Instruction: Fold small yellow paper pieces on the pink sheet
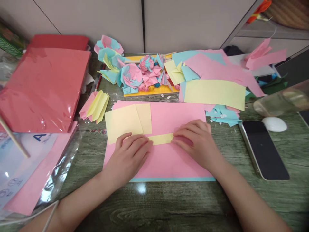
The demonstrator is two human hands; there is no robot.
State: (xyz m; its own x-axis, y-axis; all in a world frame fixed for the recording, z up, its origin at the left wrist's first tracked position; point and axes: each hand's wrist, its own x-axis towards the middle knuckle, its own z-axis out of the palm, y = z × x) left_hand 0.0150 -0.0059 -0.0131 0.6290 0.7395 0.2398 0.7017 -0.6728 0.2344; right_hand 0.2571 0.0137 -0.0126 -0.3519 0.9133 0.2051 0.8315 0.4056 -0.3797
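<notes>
A narrow yellow paper strip (pixel 161 139) lies on a large pink sheet (pixel 176 119) on the green wooden table (pixel 169 206). My left hand (pixel 130 154) presses flat on the strip's left end, fingers together. My right hand (pixel 195 141) presses down on its right end. Two yellow square sheets (pixel 125 122) rest on the pink sheet just behind my left hand. A blue sheet edge (pixel 173 179) shows under the pink one.
A red paper pack (pixel 43 87) sits at left over a plastic wrapper (pixel 24 161). Folded paper flowers (pixel 135 74) and loose pink, blue and yellow sheets (pixel 214 93) fill the back. A phone (pixel 263 148), a white egg-shaped object (pixel 274 124) and a clear bottle (pixel 280 101) lie at right.
</notes>
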